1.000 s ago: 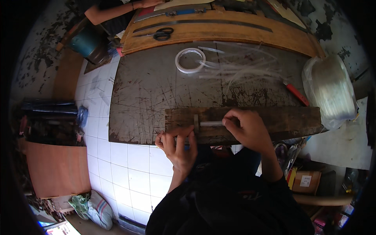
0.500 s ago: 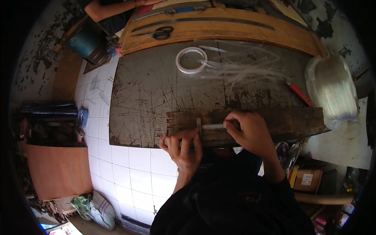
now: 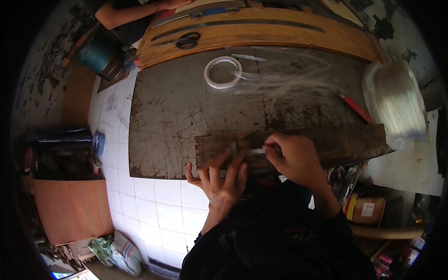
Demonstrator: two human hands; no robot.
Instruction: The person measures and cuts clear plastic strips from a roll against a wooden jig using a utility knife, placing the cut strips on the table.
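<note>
A dark, worn wooden plank lies along the near edge of the scratched table. My right hand is closed over the plank, with thumb and forefinger pinching a thin clear plastic strip. The strip runs left along the plank toward a small upright piece fixed across it. Beside that piece, my left hand has its fingers spread and bent, with fingertips at the plank and the strip's left end. Those fingertips are slightly blurred, and that end is partly hidden.
Loose clear strips lie beyond the plank, near a white tape roll. A red-handled cutter and a wrapped clear coil are at right. Scissors and a steel ruler rest on the far board. Another person's arm reaches in.
My left hand has moved slightly right, its fingers now reaching across the small upright piece toward the strip. My right hand keeps its pinch, nearly in place. The view has shifted slightly.
</note>
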